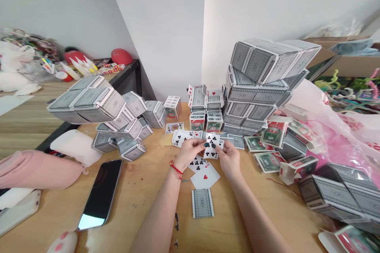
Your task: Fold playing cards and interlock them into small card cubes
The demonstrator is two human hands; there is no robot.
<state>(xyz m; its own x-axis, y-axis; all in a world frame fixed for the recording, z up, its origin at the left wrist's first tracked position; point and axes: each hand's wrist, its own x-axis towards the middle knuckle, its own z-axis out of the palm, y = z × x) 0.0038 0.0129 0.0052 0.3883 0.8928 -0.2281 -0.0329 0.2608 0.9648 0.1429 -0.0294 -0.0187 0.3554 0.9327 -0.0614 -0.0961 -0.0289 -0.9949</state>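
Observation:
Both hands meet over the middle of the table on a few playing cards [211, 152], the front one a seven of clubs facing me. My left hand [191, 151], with a red string bracelet, pinches their left side. On the right side, my right hand [229, 158] grips them between thumb and fingers. Below the hands lie loose face-up cards, among them an ace of hearts [205, 178]. Closer to me sits a folded card piece [202, 203] with a grey patterned back. More face-up cards [179, 137] are spread behind my left hand.
Tall stacks of card-built blocks stand at right [255, 91] and left [97, 106]. Card boxes [270, 161] lie at right beside pink plastic [329, 146]. A phone [101, 193] and a pink roll-shaped item [44, 170] are at left. Upright card boxes [197, 120] stand near the wall.

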